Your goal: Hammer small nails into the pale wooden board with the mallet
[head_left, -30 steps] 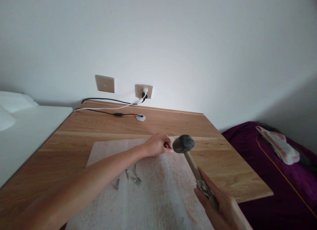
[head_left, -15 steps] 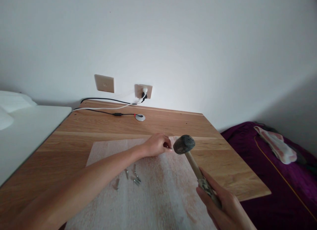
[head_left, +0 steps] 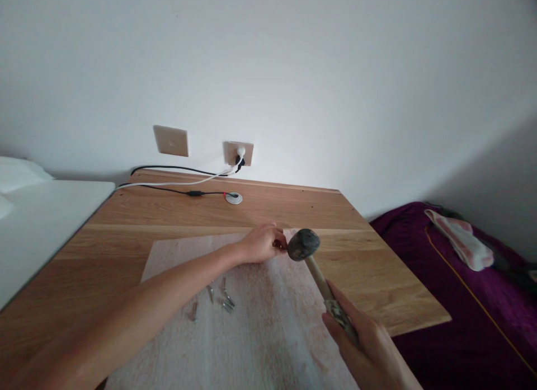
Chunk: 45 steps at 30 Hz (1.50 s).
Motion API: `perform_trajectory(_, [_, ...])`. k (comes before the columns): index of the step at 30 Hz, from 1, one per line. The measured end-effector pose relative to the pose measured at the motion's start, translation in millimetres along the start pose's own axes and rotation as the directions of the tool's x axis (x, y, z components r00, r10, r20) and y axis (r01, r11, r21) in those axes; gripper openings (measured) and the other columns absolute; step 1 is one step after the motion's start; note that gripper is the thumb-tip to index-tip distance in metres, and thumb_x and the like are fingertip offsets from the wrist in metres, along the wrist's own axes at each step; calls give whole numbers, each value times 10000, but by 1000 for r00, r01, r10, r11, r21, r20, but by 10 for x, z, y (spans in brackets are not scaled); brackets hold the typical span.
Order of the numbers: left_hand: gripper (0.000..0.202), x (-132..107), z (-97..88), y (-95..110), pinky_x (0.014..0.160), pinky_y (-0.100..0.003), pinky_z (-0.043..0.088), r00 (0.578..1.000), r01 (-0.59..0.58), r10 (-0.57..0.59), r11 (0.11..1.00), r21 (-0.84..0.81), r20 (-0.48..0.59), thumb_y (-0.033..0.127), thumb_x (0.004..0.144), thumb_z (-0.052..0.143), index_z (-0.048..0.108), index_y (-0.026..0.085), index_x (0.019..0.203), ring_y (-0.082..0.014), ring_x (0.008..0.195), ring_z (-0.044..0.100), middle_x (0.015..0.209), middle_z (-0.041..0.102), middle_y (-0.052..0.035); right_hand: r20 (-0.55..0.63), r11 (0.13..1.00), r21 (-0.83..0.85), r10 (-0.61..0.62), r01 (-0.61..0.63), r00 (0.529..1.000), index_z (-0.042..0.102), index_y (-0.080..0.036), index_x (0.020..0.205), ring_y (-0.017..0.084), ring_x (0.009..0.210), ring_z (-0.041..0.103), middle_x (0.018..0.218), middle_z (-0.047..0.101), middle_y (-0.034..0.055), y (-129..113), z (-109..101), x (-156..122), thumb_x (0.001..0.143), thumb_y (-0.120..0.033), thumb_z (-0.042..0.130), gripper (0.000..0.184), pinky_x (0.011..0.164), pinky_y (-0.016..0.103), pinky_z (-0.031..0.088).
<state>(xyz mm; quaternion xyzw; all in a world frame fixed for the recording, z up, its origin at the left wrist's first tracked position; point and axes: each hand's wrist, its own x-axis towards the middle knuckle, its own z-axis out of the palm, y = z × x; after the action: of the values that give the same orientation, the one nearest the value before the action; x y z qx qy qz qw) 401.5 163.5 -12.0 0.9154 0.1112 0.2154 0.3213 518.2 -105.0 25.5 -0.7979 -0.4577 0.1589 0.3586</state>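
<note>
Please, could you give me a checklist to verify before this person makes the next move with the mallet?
1. Right hand grips the dark, barrel-headed mallet with a wooden handle: ok.
2. Left hand safely apart from the mallet's head: cannot tell; they look side by side, but depth is unclear.
3. What the left hand's curled fingers hold: cannot tell; mostly hidden.
4. Whitish, worn, rectangular board lies flat on the brown wooden tabletop: ok.
5. Small, silvery metal pieces away from the mallet: ok, loose on the board.
6. Thin white cable away from both hands: ok, at the back.
</note>
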Motion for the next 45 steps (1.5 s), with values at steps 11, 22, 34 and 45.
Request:
perform_trajectory(11, [33,-20,-56,62,810,-281,474,998,32,-34,999,36,48,180,858,780,799,158,874,-195,867,694,885,781,-69,-38,998,-50,27,-29,999,694,-201,1409,270,736,804,693,773,57,90,-56,-40,909,-624,584,664,604,281,641])
perform_trajectory(22, [34,-21,-29,21,799,-291,468,999,-13,10,998,66,41,191,858,783,783,158,868,-194,858,682,869,776,-60,-106,998,-3,59,-60,993,715,-266,1388,290,695,792,740,776,72,72,4,-101,881,-634,605,635,501,297,616])
perform_trajectory(34, [91,-29,-16,28,805,-285,481,1000,-17,15,998,56,23,106,854,712,776,166,830,-186,837,693,845,782,-54,-48,999,-22,39,-40,998,707,-203,1381,198,500,698,581,683,27,37,72,-127,913,-628,581,645,391,213,505])
perform_trajectory(45, [78,-133,-36,78,858,-288,499,1000,-28,27,997,76,13,129,881,696,744,161,934,-207,973,706,1004,768,-74,-102,986,-19,161,-164,982,705,-212,1357,278,832,806,838,808,81,269,165,-87,875,-678,587,681,579,256,610])
